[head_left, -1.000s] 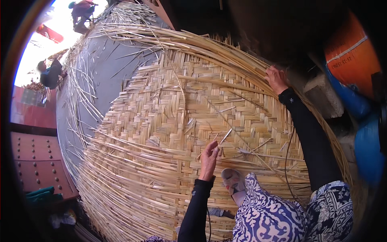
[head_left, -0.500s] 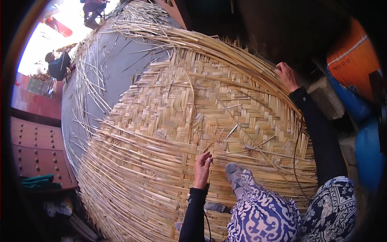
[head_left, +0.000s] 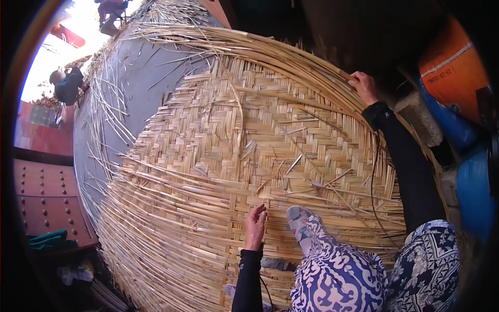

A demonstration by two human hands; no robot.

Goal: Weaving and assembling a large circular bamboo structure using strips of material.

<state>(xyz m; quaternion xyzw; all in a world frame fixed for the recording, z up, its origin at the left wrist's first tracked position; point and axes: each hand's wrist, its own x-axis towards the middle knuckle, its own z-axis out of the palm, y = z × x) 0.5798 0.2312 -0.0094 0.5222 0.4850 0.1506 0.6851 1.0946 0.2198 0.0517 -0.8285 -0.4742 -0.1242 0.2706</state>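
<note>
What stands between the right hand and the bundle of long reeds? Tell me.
Nothing visible: the right hand is right at the outer edge of the bundle of long reeds. Whether it touches them is hard to tell.

- The right arm (head_left: 408,171), sleeved in black, comes in from the lower right and slants up and leftward, nearly straight.
- The right hand (head_left: 365,89) is reached far out, its back uppermost, the fingers (head_left: 355,81) bent and pointing left; their closure is unclear.
- The left arm (head_left: 248,281), likewise sleeved in black, rises from the lower edge, nearer the body.
- The left hand (head_left: 254,227) points forward, loosely curled; whether its tips meet is unclear.
- Beside it, a patterned leg (head_left: 340,275) ends in a socked foot (head_left: 299,218).
</note>
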